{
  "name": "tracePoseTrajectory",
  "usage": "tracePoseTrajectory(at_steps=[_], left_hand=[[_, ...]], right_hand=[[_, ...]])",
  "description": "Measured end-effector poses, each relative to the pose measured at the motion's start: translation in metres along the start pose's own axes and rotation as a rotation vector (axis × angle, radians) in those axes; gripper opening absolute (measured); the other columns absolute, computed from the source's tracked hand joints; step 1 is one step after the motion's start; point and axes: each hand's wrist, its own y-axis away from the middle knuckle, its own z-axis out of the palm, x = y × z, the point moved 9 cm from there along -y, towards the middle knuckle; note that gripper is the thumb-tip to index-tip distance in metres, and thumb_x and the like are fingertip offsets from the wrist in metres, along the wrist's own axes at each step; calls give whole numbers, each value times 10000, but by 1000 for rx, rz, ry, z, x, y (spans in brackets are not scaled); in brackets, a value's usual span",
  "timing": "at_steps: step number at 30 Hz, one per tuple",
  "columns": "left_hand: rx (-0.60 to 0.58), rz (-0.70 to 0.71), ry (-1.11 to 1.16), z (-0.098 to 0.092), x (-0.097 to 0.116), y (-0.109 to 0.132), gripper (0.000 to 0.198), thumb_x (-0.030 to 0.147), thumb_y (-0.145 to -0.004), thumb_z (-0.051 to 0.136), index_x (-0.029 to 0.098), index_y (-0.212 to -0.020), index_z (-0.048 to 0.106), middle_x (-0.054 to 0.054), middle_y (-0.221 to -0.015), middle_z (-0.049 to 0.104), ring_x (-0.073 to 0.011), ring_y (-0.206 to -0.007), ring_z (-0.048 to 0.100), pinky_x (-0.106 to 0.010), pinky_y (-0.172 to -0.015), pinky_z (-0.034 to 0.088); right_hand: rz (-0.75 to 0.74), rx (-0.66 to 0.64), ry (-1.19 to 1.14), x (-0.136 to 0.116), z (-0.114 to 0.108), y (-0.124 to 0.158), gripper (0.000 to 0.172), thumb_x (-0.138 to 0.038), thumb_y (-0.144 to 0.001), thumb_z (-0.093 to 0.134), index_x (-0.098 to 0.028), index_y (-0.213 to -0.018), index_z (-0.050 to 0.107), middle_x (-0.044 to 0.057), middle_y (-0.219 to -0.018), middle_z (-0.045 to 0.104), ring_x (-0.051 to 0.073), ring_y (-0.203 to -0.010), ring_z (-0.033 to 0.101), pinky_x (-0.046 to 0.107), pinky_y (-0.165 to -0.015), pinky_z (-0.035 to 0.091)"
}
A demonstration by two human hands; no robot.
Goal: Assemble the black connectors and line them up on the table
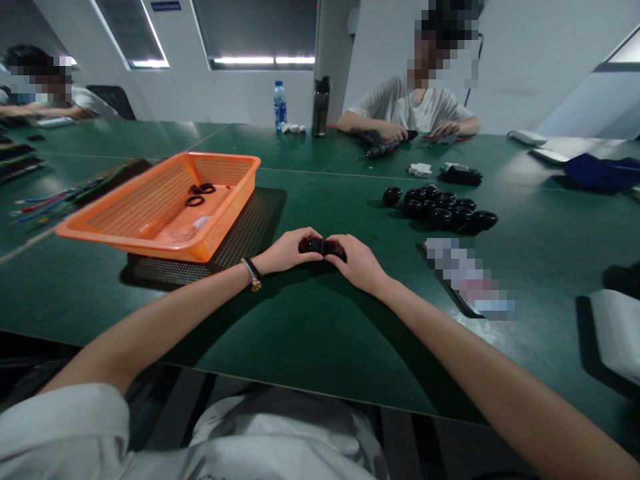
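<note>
Between my hands, just above the green table (300,320), is a small black part (317,245); its exact kind is partly hidden by my fingers. My left hand (286,251) pinches its left end between thumb and fingers. On the other end, my right hand (356,259) is closed in the same way, fingertips nearly meeting the left ones. To the left stands an orange plastic basket (220,230) with black rings (196,200) inside. A cluster of shiny black rounded parts (440,217) lies to the right, beyond my right hand.
A phone (467,280) lies right of my right forearm, its screen blurred out. Cable bundles (80,190) lie at the left. Across the table sits a co-worker (415,107) near a power drill (383,148). A blue bottle (280,107) and a dark bottle (321,108) stand at the back.
</note>
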Motion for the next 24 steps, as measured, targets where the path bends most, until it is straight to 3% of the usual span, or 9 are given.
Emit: tracePoseTrajectory(at_steps=[24], left_hand=[[3, -12, -49, -1, 2, 0, 311, 292, -720, 660, 132, -970, 569, -37, -878, 607, -138, -749, 548, -249, -672, 429]], right_hand=[[50, -37, 41, 2, 3, -2, 212, -255, -856, 504, -143, -1021, 576, 85, -886, 623, 189, -798, 565, 336, -713, 441]])
